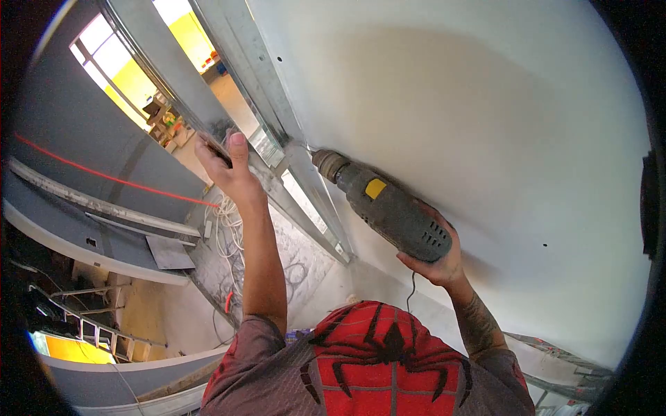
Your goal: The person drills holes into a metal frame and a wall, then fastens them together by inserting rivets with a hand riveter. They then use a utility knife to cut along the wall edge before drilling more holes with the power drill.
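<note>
My right hand (444,253) is closed around the rear of a dusty dark corded drill (395,211) with a yellow patch. The drill's chuck (328,165) points up and left, its tip near the edge of the large white board (444,104). Beside that edge runs a metal frame (267,90). On the left, my left hand (236,173) is at a grey metal stud (159,62), thumb on one side and fingers on the other; the fingers' contact is partly hidden. A thin cord (411,295) hangs from the drill.
Tangled white cable (225,222) lies on the dusty floor below my left arm. A red line (111,179) stretches across the grey wall (83,132). A ladder (104,333) is at lower left. Small dark holes (545,245) dot the board.
</note>
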Demonstrator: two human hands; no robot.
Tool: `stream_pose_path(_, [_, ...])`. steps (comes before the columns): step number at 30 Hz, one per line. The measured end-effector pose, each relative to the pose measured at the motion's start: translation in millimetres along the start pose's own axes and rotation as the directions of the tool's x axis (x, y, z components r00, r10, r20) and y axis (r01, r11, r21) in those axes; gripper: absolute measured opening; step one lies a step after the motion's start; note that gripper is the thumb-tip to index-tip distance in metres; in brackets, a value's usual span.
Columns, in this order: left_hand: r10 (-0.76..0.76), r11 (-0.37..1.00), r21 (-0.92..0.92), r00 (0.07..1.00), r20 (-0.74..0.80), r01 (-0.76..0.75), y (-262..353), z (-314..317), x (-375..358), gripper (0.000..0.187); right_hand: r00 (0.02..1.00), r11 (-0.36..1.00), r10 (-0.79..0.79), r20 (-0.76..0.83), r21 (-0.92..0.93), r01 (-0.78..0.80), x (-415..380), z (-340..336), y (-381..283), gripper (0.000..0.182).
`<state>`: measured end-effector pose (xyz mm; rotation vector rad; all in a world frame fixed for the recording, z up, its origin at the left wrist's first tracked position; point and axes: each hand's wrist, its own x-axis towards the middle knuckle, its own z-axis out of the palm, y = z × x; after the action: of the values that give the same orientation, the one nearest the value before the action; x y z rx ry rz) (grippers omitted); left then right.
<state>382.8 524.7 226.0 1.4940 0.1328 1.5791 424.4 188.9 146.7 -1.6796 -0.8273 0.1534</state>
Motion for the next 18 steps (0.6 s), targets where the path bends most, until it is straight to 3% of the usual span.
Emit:
stream_pose_path(4, [0.007, 1.000, -0.017, 1.000, -0.004, -0.007, -3.2, -0.6, 0.1, 0.066, 1.000, 0.999, 0.027, -0.016, 0.031, -0.026, -0.1, 1.5, -4.8, 0.082])
stream_pose_path(6, [-0.005, 0.999, -0.032, 1.000, -0.006, 0.005, 2.2, 2.0, 0.1, 0.065, 0.996, 0.996, -0.091, -0.010, -0.003, 0.091, 3.0, 1.1, -6.9, 0.082])
stream_pose_path(12, [-0.002, 0.999, -0.042, 1.000, -0.006, 0.002, 6.8, 4.2, -1.2, 0.064, 0.991, 0.982, -0.135, 0.006, -0.129, 0.135, 2.4, 2.3, -5.5, 0.083])
stream_pose_path(14, [-0.028, 0.992, -0.121, 0.999, -0.024, 0.025, 10.2, 7.2, -2.6, 0.068, 0.995, 0.990, -0.102, -0.002, -0.102, 0.101, 12.2, 10.7, -10.9, 0.083])
stream_pose_path(18, [0.077, 0.997, 0.021, 0.997, -0.017, -0.076, -5.5, 1.9, 8.6, 0.071, 0.995, 0.989, -0.096, 0.004, -0.111, 0.096, 16.8, 18.4, -9.1, 0.083])
